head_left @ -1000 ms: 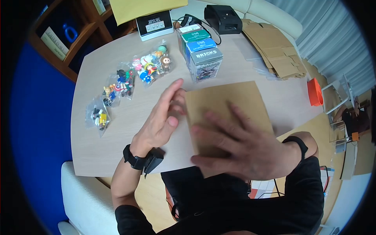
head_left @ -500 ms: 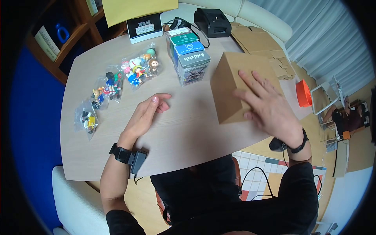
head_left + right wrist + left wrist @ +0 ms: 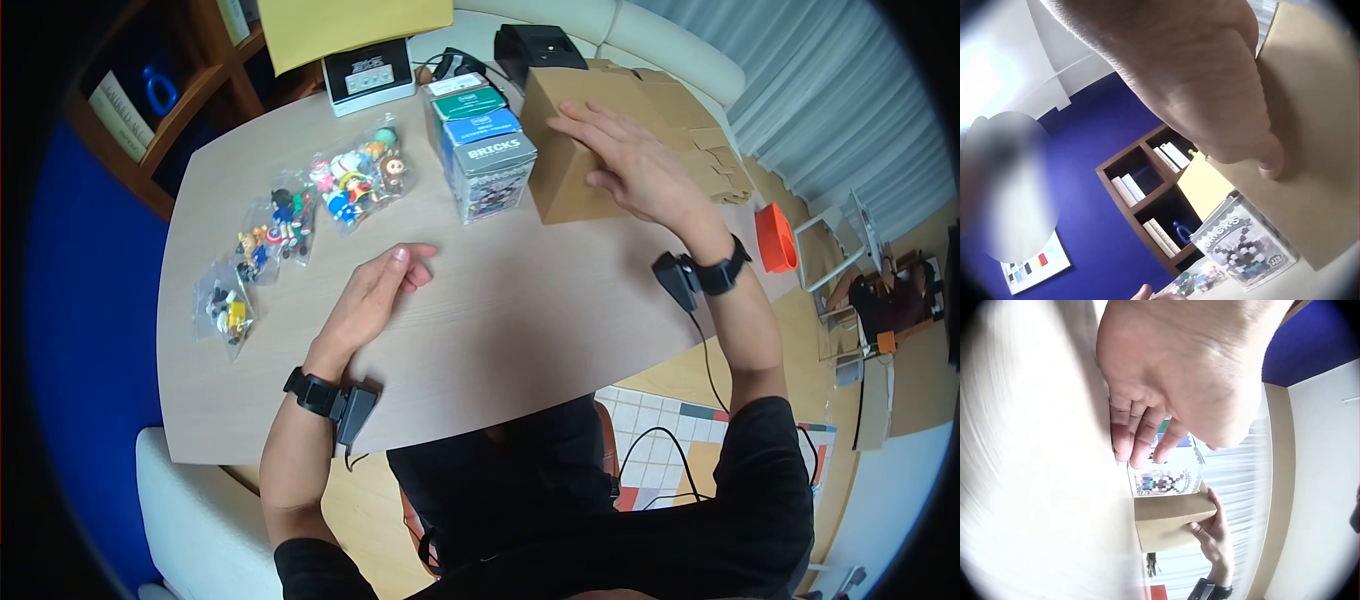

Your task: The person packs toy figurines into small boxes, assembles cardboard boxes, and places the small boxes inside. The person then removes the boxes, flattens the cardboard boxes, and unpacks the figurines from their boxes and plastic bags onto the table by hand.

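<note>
A brown cardboard box (image 3: 580, 190) stands on the table just right of a row of small boxes, the nearest a grey BRICKS box (image 3: 495, 180). My right hand (image 3: 645, 170) lies on the cardboard box with fingers extended over its top and the thumb at its near side; the right wrist view shows the thumb against the cardboard (image 3: 1316, 125). My left hand (image 3: 372, 300) rests on the table, fingers loosely bent, holding nothing. In the left wrist view the BRICKS box (image 3: 1166, 478) is beyond my left fingers, beside the cardboard box (image 3: 1169, 531).
Bagged figurines (image 3: 355, 180) lie at the table's left, with more bags (image 3: 230, 310) nearer. A white-framed device (image 3: 370, 78) and a black machine (image 3: 535, 48) stand at the back. Flattened cardboard (image 3: 700, 130) lies back right; an orange container (image 3: 775, 238) is at the right edge.
My right hand and the cardboard box have moved from the table's near side to the back right, beside the small boxes. My left hand has lowered to the table.
</note>
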Tool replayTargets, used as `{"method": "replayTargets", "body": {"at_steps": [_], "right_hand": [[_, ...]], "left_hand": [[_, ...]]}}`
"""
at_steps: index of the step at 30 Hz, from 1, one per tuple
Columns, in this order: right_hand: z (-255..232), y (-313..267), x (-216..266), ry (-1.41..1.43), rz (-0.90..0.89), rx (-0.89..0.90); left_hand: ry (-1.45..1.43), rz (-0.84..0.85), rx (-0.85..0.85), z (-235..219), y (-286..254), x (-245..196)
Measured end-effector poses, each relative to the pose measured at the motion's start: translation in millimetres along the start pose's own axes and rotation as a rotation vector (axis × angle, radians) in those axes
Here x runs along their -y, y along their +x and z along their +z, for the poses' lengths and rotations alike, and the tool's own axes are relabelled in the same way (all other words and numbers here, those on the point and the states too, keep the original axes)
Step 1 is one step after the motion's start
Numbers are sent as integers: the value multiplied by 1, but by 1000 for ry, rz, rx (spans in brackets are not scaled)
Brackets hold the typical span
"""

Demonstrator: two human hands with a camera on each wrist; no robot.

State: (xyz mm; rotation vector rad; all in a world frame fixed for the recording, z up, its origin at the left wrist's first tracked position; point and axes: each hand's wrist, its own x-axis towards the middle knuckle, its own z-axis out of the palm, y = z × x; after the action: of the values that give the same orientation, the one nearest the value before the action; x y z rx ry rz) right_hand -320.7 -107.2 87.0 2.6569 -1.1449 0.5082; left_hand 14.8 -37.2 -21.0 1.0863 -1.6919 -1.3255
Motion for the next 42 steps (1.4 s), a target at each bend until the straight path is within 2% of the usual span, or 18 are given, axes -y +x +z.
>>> {"method": "replayTargets", "body": {"at_steps": [6, 9, 11, 13, 15, 16, 18, 19, 21, 24, 27, 31, 33, 34, 36, 37, 40, 42], "right_hand": [[29, 15, -9, -97, -68, -160], [31, 5, -9, 58, -72, -272], [32, -13, -23, 23, -49, -492], [36, -32, -43, 203, 142, -637], [38, -51, -75, 199, 397, -723], [41, -62, -94, 204, 389, -717], [48, -86, -127, -1, 857, -406], [49, -96, -134, 0, 851, -403], [49, -107, -132, -138, 1077, 40], [46, -108, -130, -70, 1161, 173], [48, -110, -147, -9, 1165, 279], [48, -116, -158, 204, 1170, 176], [54, -123, -167, 124, 1178, 25], [58, -128, -172, 121, 1175, 26], [62, -136, -179, 289, 1207, -207], [61, -141, -184, 287, 1208, -205], [57, -147, -191, 111, 1139, -322], [53, -148, -193, -207, 1064, -423]], "left_hand": [[-48, -2, -8, -3, 3, 5], [-127, -16, -8, -7, 6, 12], [-119, -13, -11, -7, 7, 12], [-116, -24, -27, -5, 5, 9], [-110, -16, -22, -6, 5, 7], [-115, -19, -31, -7, 4, 8], [-118, -7, -2, -8, 6, 11], [-121, -7, -8, -8, 6, 12], [-93, -1, 6, -8, 6, 11], [-96, 1, 3, -8, 6, 11], [-90, -4, -2, -7, 6, 11], [-93, 1, -2, -8, 6, 11], [-98, 1, -6, -9, 6, 13], [-101, 2, -8, -9, 6, 13], [-113, 5, -2, -9, 6, 14], [-116, 3, -1, -8, 6, 14], [-125, 10, 3, -9, 6, 14], [-121, 1, -2, -9, 6, 14]]}}
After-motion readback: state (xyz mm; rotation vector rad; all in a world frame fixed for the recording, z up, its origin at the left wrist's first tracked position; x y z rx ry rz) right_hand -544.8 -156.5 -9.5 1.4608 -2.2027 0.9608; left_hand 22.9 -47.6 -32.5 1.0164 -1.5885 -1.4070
